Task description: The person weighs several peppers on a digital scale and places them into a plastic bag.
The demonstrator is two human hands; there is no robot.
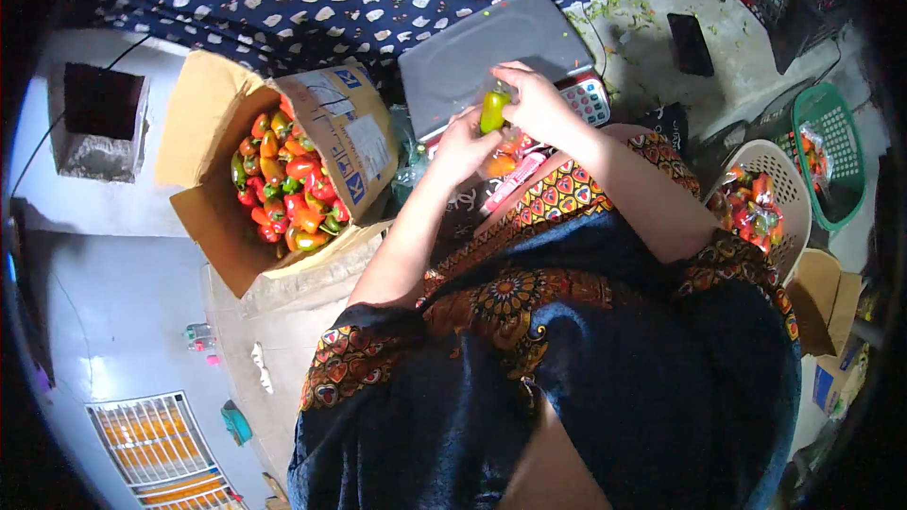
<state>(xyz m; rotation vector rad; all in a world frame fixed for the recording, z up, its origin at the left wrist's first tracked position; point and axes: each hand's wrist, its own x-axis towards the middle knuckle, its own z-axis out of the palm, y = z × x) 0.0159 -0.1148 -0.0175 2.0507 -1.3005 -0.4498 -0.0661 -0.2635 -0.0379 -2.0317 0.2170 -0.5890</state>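
My right hand (pixel 533 105) holds a yellow-green pepper (pixel 494 113) upright between thumb and fingers. Close against it, my left hand (pixel 460 146) grips a clear plastic bag, which shows orange and red peppers (pixel 500 166) below the fingers. Part of the bag is hidden behind my hands. Both hands are over the near edge of a digital scale with a grey platform (pixel 489 49) and a keypad (pixel 587 100). A pink packet or tube (pixel 516 180) with writing lies across my lap, just below the bag.
To the left, an open cardboard box (pixel 368 134) lies tilted, with many red, orange and green peppers (pixel 287 177) inside. At right stand a beige basket (pixel 792 191) of bagged peppers and a green basket (pixel 825 95). A black phone (pixel 690 44) rests beyond the scale, near scattered green scraps (pixel 623 10).
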